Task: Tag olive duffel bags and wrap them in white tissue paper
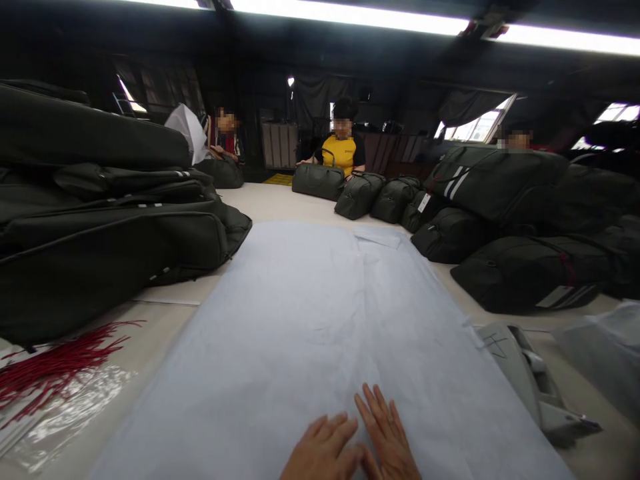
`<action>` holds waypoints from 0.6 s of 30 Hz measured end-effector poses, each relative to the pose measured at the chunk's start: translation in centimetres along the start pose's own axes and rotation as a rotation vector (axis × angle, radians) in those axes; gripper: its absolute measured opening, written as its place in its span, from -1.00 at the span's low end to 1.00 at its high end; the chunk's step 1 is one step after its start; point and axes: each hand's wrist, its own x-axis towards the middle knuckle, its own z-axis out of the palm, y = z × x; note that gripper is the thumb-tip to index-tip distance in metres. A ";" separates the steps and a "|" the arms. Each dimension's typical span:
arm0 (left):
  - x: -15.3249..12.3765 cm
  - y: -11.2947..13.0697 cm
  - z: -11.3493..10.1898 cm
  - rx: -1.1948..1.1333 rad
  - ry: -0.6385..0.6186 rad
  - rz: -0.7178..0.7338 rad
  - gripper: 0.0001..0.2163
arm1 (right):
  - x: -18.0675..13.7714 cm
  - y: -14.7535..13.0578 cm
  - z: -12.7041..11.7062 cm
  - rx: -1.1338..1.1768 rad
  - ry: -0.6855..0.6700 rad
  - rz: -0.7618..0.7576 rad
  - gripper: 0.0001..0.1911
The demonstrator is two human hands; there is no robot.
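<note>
A large pale sheet (280, 320), thin and lightly creased, lies spread over the table in front of me. I cannot tell whether it is paper or cloth. My right hand (387, 437) rests flat on its near part with fingers stretched out. Close beside it, my left hand (325, 445) is also on the sheet, fingers loosely bent and a little apart, slightly blurred. The two hands meet or overlap near the thumbs. Neither one holds anything that I can see. A small folded flap (380, 239) shows at the sheet's far edge.
Dark bags are piled at left (115, 247) and right (530, 273). Red cords (65, 363) and clear plastic (75, 413) lie near left; a grey plastic device (525, 373) stands right. Across the table, a person in a yellow top (343, 155) handles a dark bag (317, 181).
</note>
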 end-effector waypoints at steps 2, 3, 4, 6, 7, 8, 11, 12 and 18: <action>3.0 -0.3 0.8 0.088 0.139 -0.026 -0.47 | 1.4 1.8 -0.6 0.068 -0.014 0.096 -0.35; 4.2 -0.3 1.3 0.130 0.207 -0.057 -0.36 | 2.6 3.0 -0.9 0.103 -0.026 0.137 -0.37; 5.2 -0.2 2.0 0.170 0.262 -0.090 -0.28 | 4.1 4.5 -1.0 0.137 -0.043 0.175 -0.39; 6.4 -0.1 3.4 0.278 0.340 -0.136 -0.25 | 8.2 7.7 -0.8 0.199 -0.080 0.226 -0.43; 6.8 -0.1 4.2 0.346 0.374 -0.150 -0.26 | 10.6 9.3 -0.5 0.219 -0.104 0.247 -0.45; 7.0 -0.1 4.9 0.419 0.407 -0.153 -0.27 | 13.1 10.8 0.0 0.227 -0.140 0.262 -0.44; 7.1 -0.4 6.5 0.612 0.492 -0.150 -0.39 | 19.6 14.3 2.4 0.213 -0.281 0.267 -0.39; 7.1 -0.4 6.7 0.660 0.500 -0.151 -0.45 | 20.9 15.0 3.6 0.216 -0.321 0.259 -0.38; 6.8 0.3 6.5 0.747 0.390 -0.175 -0.58 | 20.2 16.7 10.3 0.307 -0.433 0.293 -0.35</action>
